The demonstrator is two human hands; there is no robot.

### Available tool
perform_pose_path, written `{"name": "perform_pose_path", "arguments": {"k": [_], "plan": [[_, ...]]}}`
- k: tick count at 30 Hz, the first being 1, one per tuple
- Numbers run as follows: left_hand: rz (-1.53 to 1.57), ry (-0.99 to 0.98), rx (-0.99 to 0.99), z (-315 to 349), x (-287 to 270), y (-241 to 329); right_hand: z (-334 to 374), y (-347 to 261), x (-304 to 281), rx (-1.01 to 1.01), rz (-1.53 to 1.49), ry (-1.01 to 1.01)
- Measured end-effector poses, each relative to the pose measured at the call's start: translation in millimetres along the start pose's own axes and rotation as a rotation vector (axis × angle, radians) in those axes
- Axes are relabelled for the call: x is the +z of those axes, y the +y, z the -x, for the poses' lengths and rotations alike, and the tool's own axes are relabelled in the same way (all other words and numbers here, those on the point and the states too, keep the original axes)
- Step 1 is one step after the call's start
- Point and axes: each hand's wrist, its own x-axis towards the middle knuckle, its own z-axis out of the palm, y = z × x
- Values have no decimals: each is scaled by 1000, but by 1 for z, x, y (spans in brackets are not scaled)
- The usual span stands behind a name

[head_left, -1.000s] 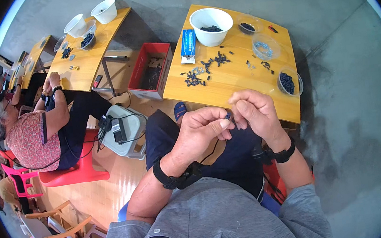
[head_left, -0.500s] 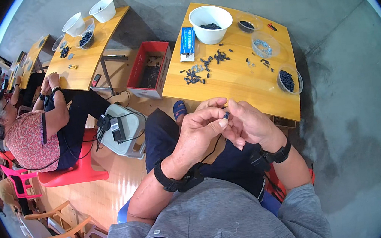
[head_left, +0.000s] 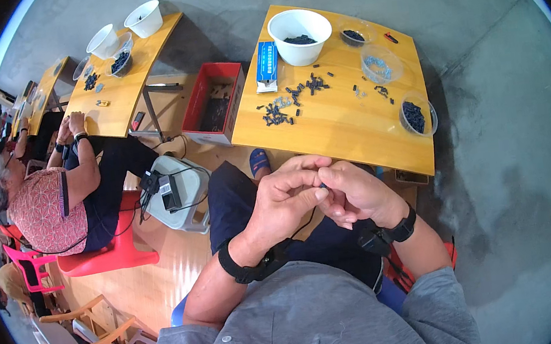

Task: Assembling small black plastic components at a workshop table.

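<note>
My left hand [head_left: 286, 196] and my right hand [head_left: 363, 191] meet in front of me, just off the table's near edge. Between their pinched fingertips sits a small dark piece [head_left: 323, 186], mostly covered, so its exact kind cannot be made out. Both hands are closed on it. Beyond them, on the wooden table [head_left: 345, 128], lie loose small black parts [head_left: 277, 113] in scattered heaps, with some small grey pieces among them. At the table's right edge a clear round tub [head_left: 415, 115] holds more dark parts.
A white bucket [head_left: 300, 36] with black parts stands at the back, beside a blue box [head_left: 267, 64]. Clear tubs [head_left: 382, 65] sit to the right. Left of the table are a red carton [head_left: 213, 104], a grey stool [head_left: 180, 192] with cables, and a seated person [head_left: 51, 206] at another table.
My right thumb and fingers have closed in on the small dark piece, which now shows less. The hands remain in nearly the same place; the view has shifted slightly.
</note>
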Motion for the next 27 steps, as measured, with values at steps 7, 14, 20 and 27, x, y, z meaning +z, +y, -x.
{"name": "perform_pose_path", "arguments": {"k": [7,14,20,27], "plan": [[85,-41,-102,0,-1,-1,3,8,0,-49,58,-60],[255,-11,-131,-2,3,0,0,22,-12,-63,-67,-99],[186,-52,-148,-4,1,-4,-4,27,-14,-31,-119,-67],[179,-49,-151,-8,0,-7,-6,32,-12,-88,-155,-22]]}}
